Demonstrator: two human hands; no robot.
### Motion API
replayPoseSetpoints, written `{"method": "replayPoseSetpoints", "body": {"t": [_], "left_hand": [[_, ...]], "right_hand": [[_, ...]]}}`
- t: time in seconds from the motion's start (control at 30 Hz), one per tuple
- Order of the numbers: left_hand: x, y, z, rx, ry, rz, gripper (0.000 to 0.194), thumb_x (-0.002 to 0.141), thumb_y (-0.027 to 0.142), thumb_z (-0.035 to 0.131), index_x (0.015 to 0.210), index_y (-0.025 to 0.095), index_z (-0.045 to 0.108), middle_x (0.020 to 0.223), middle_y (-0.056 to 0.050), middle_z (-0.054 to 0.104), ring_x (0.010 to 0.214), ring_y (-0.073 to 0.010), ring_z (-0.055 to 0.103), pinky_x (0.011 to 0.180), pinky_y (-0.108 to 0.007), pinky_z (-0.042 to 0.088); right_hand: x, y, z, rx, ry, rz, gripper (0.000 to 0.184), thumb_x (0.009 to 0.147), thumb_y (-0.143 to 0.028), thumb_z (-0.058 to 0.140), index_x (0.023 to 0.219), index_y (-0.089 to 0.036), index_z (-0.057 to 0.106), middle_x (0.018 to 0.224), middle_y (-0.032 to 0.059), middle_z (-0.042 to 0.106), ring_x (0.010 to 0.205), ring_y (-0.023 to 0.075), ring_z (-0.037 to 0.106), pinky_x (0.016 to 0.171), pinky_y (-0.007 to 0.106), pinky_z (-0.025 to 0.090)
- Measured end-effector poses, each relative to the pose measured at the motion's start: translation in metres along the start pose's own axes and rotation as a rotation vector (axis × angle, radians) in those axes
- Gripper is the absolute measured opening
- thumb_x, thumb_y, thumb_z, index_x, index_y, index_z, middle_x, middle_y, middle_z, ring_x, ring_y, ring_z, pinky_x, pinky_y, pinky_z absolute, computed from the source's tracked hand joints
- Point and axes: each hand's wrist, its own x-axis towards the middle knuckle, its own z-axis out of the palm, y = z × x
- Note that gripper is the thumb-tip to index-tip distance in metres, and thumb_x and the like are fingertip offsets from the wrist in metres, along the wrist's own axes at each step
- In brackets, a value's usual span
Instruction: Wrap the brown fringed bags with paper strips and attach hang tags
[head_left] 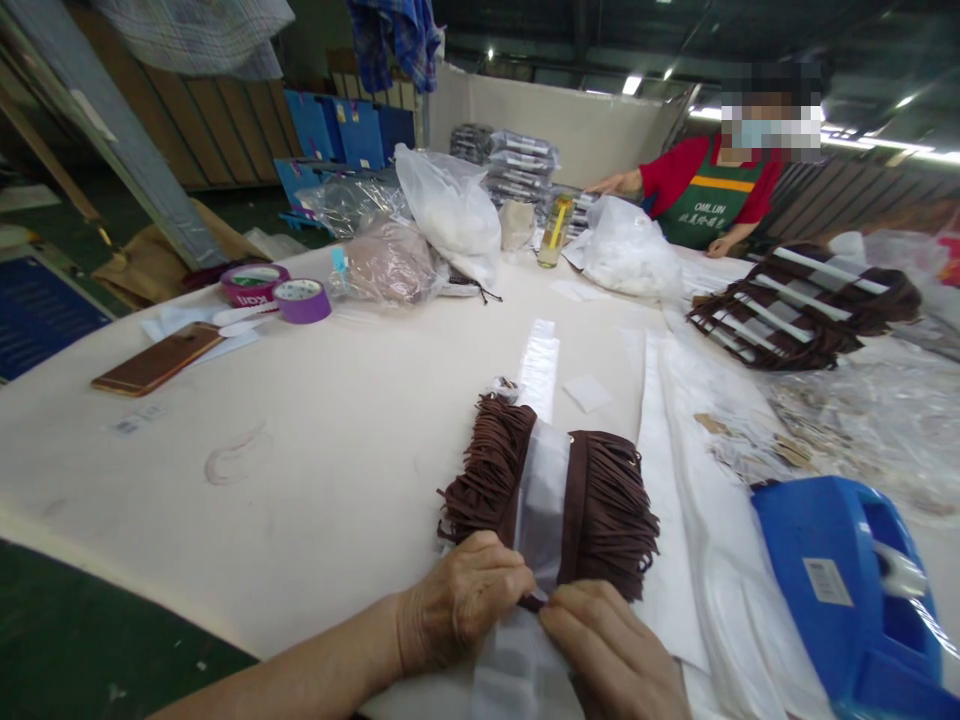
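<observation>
A dark brown fringed piece [611,500] lies on the table in front of me, its fringes spread to both sides. Down its middle runs a whitish translucent strip [541,490], which also comes out at the near end. At that near end my left hand [472,598] is closed, thumb and fingers pinching the brown edge. Close beside it, my right hand [611,650] pinches the same edge from the right. A white strip [538,360] sticks out beyond the far end of the piece.
A blue tape dispenser [817,530] stands at the right by white plastic sheets [720,560]. More banded brown fringed pieces [795,305] are stacked beyond. Left are a phone [157,360] and tape rolls [301,300]. Plastic bags [450,205] stand behind; across the table is a co-worker [705,195].
</observation>
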Motion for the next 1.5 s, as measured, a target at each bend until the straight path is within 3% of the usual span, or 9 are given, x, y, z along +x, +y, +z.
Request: {"method": "replayPoseSetpoints", "body": {"t": [0.17,0.33,0.5,0.77,0.9,1.07,1.13,1.27,1.5], "left_hand": [[0.000,0.008,-0.009,-0.066,-0.007,-0.107,0.048,0.071,0.012,0.039,0.118,0.009,0.032,0.094,-0.010,0.061,0.088,-0.0200,0.058,0.093,-0.043,0.035],[-0.002,0.014,0.005,-0.033,0.125,-0.250,0.050,0.081,0.015,0.046,0.126,0.009,0.026,0.088,-0.009,0.063,0.088,-0.0204,0.058,0.092,-0.044,0.036],[0.003,0.021,0.021,0.103,0.269,-0.321,0.055,0.077,0.014,0.046,0.127,0.003,0.024,0.077,-0.007,0.059,0.080,-0.0224,0.058,0.088,-0.049,0.039],[0.000,0.026,0.017,0.189,0.223,-0.291,0.050,0.073,0.004,0.037,0.122,0.002,0.031,0.087,-0.011,0.057,0.092,-0.0221,0.054,0.094,-0.046,0.039],[-0.002,0.024,0.013,0.180,0.154,-0.250,0.044,0.070,0.007,0.040,0.113,0.004,0.038,0.096,-0.015,0.054,0.097,-0.0236,0.052,0.095,-0.048,0.037],[-0.006,0.019,0.015,0.133,0.154,-0.192,0.032,0.076,0.017,0.041,0.107,0.009,0.042,0.095,-0.014,0.052,0.094,-0.0230,0.053,0.093,-0.051,0.037],[-0.006,0.019,0.016,0.124,0.158,-0.176,0.031,0.077,0.018,0.040,0.107,0.010,0.041,0.094,-0.013,0.052,0.091,-0.0222,0.054,0.091,-0.051,0.039],[-0.003,0.022,0.012,0.153,0.163,-0.245,0.035,0.074,0.005,0.034,0.108,0.010,0.041,0.094,-0.013,0.053,0.095,-0.0214,0.053,0.090,-0.046,0.043],[0.002,0.022,0.014,0.172,0.232,-0.313,0.030,0.081,0.011,0.043,0.111,0.007,0.040,0.090,-0.012,0.056,0.094,-0.0222,0.053,0.088,-0.041,0.045]], "right_hand": [[0.013,0.023,0.014,-0.024,0.085,0.332,0.021,0.088,-0.022,0.042,0.075,-0.019,0.058,0.067,0.0006,0.060,0.062,0.0105,0.056,0.055,0.018,0.045],[0.001,0.034,0.035,-0.186,0.069,0.394,0.020,0.089,-0.024,0.041,0.078,-0.018,0.058,0.065,0.0001,0.057,0.060,0.0111,0.053,0.056,0.020,0.041],[-0.004,0.036,0.043,-0.248,0.096,0.449,0.022,0.089,-0.025,0.041,0.078,-0.017,0.058,0.063,0.0007,0.055,0.059,0.0116,0.051,0.058,0.021,0.040],[-0.006,0.024,0.026,0.144,0.176,0.550,0.020,0.087,-0.024,0.044,0.072,-0.019,0.057,0.061,-0.0018,0.054,0.055,0.0093,0.051,0.052,0.019,0.041],[-0.009,0.014,0.016,0.281,0.156,0.493,0.014,0.086,-0.019,0.046,0.076,-0.020,0.057,0.068,0.0000,0.057,0.063,0.0119,0.054,0.059,0.022,0.044],[-0.014,0.000,0.011,0.161,0.076,0.146,0.022,0.079,-0.005,0.047,0.096,-0.018,0.054,0.077,0.0045,0.062,0.070,0.0148,0.056,0.064,0.026,0.045],[-0.013,-0.002,0.010,0.116,0.074,0.095,0.023,0.079,-0.004,0.046,0.097,-0.017,0.053,0.078,0.0056,0.062,0.071,0.0150,0.056,0.064,0.025,0.044],[-0.003,0.006,0.012,0.056,0.108,0.303,0.012,0.083,-0.013,0.046,0.083,-0.019,0.056,0.068,0.0012,0.059,0.063,0.0127,0.054,0.058,0.023,0.042],[0.009,0.031,0.033,-0.038,0.134,0.555,0.027,0.088,-0.031,0.041,0.069,-0.019,0.057,0.061,-0.0013,0.056,0.057,0.0114,0.052,0.055,0.022,0.038]]}}
